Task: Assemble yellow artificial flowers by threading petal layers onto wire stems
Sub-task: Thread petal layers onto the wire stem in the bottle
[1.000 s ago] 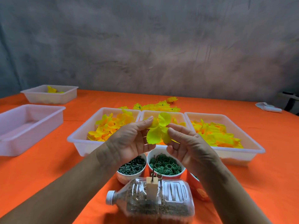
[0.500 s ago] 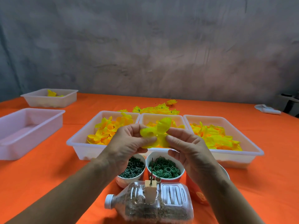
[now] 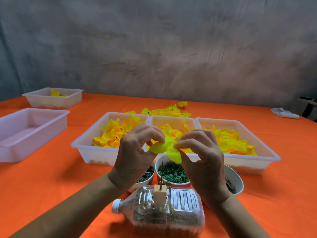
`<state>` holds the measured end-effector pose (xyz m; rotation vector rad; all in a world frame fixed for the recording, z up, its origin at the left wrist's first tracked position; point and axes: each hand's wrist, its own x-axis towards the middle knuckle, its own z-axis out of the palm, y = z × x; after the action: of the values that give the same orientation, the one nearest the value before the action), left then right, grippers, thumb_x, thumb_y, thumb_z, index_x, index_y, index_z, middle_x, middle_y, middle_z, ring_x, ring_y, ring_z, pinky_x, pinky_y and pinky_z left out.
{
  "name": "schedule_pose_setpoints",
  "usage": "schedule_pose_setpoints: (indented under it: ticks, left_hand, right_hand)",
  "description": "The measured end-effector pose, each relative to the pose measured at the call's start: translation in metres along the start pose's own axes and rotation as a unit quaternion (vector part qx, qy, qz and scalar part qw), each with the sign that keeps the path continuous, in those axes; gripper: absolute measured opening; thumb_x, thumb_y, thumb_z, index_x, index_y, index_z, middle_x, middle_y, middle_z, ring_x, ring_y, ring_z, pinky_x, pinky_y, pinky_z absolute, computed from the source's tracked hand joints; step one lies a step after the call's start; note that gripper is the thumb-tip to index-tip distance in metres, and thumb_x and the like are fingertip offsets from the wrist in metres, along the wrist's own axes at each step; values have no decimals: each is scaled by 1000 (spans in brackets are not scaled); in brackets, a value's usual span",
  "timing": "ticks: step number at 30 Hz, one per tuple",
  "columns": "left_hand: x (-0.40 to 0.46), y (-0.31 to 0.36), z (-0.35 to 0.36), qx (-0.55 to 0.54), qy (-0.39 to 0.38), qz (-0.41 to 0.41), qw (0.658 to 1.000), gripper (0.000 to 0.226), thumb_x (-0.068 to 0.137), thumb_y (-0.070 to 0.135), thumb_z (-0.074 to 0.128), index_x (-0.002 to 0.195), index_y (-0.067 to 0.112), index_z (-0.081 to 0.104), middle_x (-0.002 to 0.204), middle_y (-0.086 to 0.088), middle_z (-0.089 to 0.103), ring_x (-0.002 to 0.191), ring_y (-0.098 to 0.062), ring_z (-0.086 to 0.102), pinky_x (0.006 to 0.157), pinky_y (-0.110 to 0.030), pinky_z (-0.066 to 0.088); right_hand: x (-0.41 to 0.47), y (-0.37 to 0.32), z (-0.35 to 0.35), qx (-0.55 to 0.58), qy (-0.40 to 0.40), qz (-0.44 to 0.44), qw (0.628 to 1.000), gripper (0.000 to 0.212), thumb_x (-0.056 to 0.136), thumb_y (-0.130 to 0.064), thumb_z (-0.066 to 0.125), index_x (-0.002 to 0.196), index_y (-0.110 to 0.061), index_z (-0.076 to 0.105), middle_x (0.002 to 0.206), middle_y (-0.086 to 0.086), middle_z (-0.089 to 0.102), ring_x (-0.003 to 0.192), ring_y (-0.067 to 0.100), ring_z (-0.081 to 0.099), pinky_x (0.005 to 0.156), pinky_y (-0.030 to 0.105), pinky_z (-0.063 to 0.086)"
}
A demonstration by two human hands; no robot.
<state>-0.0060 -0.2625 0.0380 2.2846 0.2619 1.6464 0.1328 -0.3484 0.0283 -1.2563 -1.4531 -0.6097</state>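
a: head view first. where is the petal layer (image 3: 165,148)?

b: it's pinched between both hands, held up in front of the three trays. the left hand (image 3: 135,157) has thumb and forefinger closed on its left lobe, and the right hand (image 3: 202,158) nips the right side the same way. both grips are clamped on the petal, not apart.

a: and the wire stem (image 3: 162,172)?

b: just below the grips, standing upright out of a small block (image 3: 159,194) set on a plastic bottle (image 3: 159,212) lying on the orange worktop (image 3: 51,186). the petal isn't on it yet.

a: how will the petal handle?

b: i'd judge it very light and soft. it droops and folds under the fingers, so it won't keep its shape alone. it looks thin enough to crease or tear if tugged.

a: where to take hold?

b: close to the centre on opposite sides, keeping it taut so the middle meets the wire tip. i can't make out the hole itself.

a: anything else nearby?

b: a cup of green rings (image 3: 173,174) sits just beyond the stem, under the grips.
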Motion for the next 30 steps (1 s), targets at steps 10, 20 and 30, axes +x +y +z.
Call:
schedule_pose_setpoints:
  ticks: [10,20,30]
  left_hand:
    - [-11,7,-4,-35,-35,-103,993,20,74,17,78,88,11,66,83,5,64,75,-12,60,60,-33,52]
    - [-50,19,-8,-70,-19,-234,970,21,69,34,78,81,19,70,75,4,68,65,-9,62,63,-28,52]
    - [-49,21,10,-160,27,-328,931,18,75,9,77,71,26,71,65,3,70,56,-1,58,55,-12,45]
  right_hand:
    - [-10,-3,-2,85,-8,68,994,9,75,-12,73,84,-10,75,79,3,69,79,21,62,70,27,47]
    - [-20,-1,1,87,-13,113,990,11,77,-13,69,86,-9,74,78,-4,68,72,7,63,69,15,48]
    - [-14,-22,5,340,-41,334,878,9,73,-14,71,75,-22,73,71,-3,72,71,15,63,70,28,53]
